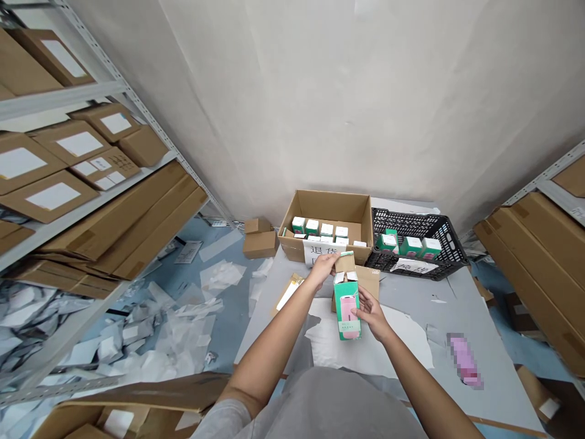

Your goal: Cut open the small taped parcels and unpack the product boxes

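Observation:
My right hand (372,314) grips the right side of a green product box (348,329) with a pink picture on its front. The box stands tilted over the table, its top unfolded with white side flaps sticking out. At its raised brown lid flap (345,262), the fingers of my left hand (323,268) are closed on the edge. What is inside the box is hidden. Beneath it lies a white plastic sheet (402,347), and a piece of brown cardboard (369,280) sits just behind.
At the table's back, a carton (287,235) and a black crate (450,244) hold several green-and-white boxes. A blurred pink item (464,360) lies on the table (498,360) at right. Shelves (91,91) with cartons flank both sides; wrappers (183,335) litter the floor at left.

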The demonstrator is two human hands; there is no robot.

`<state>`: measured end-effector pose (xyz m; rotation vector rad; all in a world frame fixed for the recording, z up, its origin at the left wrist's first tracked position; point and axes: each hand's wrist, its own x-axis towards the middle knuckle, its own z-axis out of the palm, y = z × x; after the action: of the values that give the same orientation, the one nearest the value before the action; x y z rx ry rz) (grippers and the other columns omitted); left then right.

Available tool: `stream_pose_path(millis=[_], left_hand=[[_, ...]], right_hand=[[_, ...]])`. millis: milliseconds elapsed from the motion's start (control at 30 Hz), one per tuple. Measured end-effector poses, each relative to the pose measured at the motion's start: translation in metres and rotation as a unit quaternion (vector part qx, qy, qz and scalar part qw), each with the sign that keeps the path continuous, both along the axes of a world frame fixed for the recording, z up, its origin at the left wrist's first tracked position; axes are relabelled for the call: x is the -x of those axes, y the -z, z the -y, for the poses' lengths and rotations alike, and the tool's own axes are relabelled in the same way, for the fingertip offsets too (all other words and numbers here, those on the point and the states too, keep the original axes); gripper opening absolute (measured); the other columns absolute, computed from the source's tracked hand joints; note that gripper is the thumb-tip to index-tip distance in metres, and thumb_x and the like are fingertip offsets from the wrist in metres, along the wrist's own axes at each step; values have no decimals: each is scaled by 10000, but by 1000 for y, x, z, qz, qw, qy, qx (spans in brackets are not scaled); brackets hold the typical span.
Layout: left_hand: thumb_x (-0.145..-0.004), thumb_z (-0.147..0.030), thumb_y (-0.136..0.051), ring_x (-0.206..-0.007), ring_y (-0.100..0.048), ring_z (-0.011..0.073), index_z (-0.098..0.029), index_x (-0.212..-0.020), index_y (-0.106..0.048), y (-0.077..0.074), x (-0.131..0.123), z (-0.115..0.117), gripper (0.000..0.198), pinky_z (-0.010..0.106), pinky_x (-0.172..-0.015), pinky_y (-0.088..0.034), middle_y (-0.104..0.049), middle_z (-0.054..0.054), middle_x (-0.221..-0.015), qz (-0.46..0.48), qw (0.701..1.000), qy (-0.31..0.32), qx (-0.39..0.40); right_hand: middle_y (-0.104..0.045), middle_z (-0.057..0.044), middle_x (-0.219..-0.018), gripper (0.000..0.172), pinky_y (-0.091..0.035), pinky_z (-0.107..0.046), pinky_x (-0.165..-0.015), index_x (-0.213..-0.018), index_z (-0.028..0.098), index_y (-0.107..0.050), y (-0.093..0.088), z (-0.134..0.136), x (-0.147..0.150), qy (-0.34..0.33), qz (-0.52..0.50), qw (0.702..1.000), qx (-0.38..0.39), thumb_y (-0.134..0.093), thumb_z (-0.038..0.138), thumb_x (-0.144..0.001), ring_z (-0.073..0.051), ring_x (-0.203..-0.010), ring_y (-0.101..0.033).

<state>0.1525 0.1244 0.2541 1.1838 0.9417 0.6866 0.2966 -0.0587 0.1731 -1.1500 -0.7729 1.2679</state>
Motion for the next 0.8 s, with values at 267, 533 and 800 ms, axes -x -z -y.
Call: stream_pose_path(millis=[267, 533, 800], left_hand=[[-880, -791, -659, -919, -687, 229, -173, -897, -812, -17, 11, 14, 637, 340, -867, -537, -777, 54, -947, 23, 982, 97, -162], [-1005, -627, -631, -1184, -701, 280, -233, -1159, -855, -32, 23, 24, 479, 407, -1093, -509, -778, 109, -1225, 20, 956, 176, -236], [-1061, -552, -575, -1221, -684, 272, -272, -1261, -821, -53, 32, 26, 423, 417, -1107, -515, -755, 101, -1276, 16, 931, 212, -297]], right_hand=[[-664, -117, -1515, 872, -424, -588, -1247, -1473, 306, -651, -7, 1, -3, 10, 8, 1000, -7, -972, 510, -687, -354, -1447, -586], [-633, -118, -1551, 900, -423, -589, -1248, -1500, 307, -631, -9, 0, -2, 27, 19, 999, -16, -974, 482, -687, -357, -1458, -574], [-635, -131, -1541, 904, -445, -587, -1238, -1516, 296, -615, -10, -2, -1, 37, 36, 998, -26, -957, 514, -707, -364, -1461, -569]])
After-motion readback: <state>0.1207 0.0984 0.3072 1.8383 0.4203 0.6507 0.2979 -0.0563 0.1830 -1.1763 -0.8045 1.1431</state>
